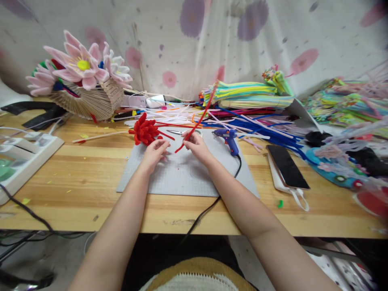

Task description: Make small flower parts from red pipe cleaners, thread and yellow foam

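My right hand (197, 146) pinches a long red pipe cleaner (203, 114) near its lower end, and the stem slants up and to the right over the mat. Fingers loosely curled and apart, my left hand (155, 153) holds nothing that I can see. Just beyond it lies a fluffy red pipe-cleaner flower (145, 129), with red stems reaching to its right. Both hands are over a grey cutting mat (182, 178). Behind them, scissors (177, 132) lie partly hidden by my right hand and the red pipe cleaner.
A blue glue gun (228, 139) sits on the mat's right side, its black cord running toward me. Farther right is a phone (287, 166). Loose pipe cleaners (257, 125) spread along the back. A power strip (30, 157) and a basket of pink flowers (87, 99) stand left.
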{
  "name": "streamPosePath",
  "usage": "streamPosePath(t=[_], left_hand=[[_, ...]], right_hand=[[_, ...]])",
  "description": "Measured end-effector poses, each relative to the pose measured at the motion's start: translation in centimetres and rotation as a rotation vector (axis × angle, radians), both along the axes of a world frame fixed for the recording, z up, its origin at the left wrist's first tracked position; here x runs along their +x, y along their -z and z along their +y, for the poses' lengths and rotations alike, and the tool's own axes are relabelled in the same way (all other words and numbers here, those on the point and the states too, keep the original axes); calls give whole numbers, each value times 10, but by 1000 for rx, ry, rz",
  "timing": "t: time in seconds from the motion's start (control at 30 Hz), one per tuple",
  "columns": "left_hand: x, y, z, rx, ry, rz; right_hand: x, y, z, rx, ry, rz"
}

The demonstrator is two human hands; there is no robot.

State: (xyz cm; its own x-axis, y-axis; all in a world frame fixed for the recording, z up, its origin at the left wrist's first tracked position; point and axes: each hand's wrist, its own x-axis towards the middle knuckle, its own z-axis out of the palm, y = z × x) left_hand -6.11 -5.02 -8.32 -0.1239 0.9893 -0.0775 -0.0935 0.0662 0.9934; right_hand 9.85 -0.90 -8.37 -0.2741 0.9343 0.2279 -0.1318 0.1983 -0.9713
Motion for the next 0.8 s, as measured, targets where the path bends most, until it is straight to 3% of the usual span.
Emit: streamPosePath(t=[0.13, 0.23, 0.33, 0.5, 0.63, 0.8], left_hand=[[6, 2, -5, -61, 276, 45], [11, 4, -7, -84, 317, 32], [13, 4, -7, -68, 218, -22], [14, 4, -4, 99, -55, -105], [19, 6, -4, 24, -83, -267], [26, 8, -3, -54, -124, -412]], right_hand=[[3, -4, -3, 13, -227, -73], [0, -1, -4, 16, -247, -54], [1, 3, -1, -12, -165, 15], [3, 4, 6, -137, 10, 118], [-1, 6, 6, -252, 44, 201], [-6, 9, 3, -260, 16, 202]])
